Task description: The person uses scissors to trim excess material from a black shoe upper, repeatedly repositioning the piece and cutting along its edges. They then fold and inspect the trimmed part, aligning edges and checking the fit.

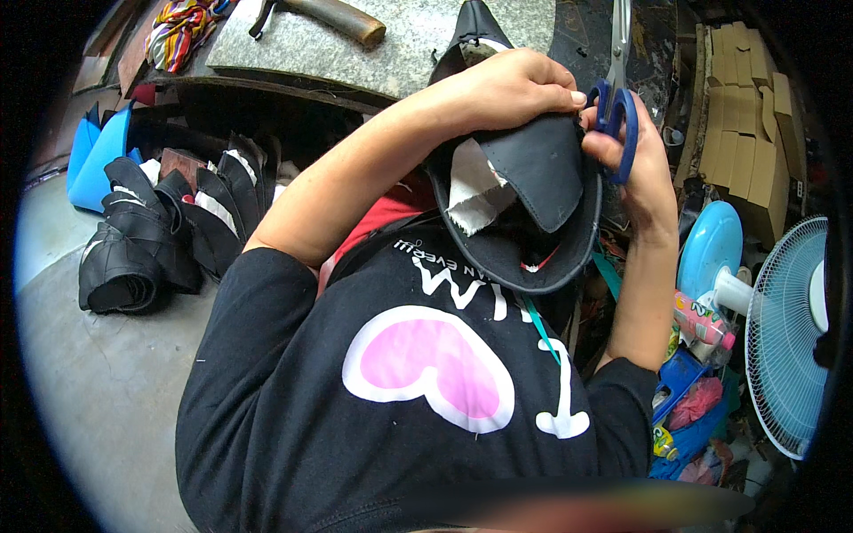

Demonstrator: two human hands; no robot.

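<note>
Piece of black leather-like material [542, 169], curved and pale-lined, is held before the person's chest, at the near side of a grey speckled stone slab [311, 58]. The left hand [524, 89] arches over it, thumb and forefinger pinching it toward the right. The right hand [641, 164] curls around the loops of dark-blue-handled metal scissors [630, 142], blades pointing far; whether its fingertips also pinch the piece, I cannot tell. Overlapping black strips [124, 258] lie left, tan cardboard boxes [742, 147] right.

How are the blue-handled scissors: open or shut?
Apparently shut: the scissors in the right hand show blades lying together, though the tips leave the picture.
</note>
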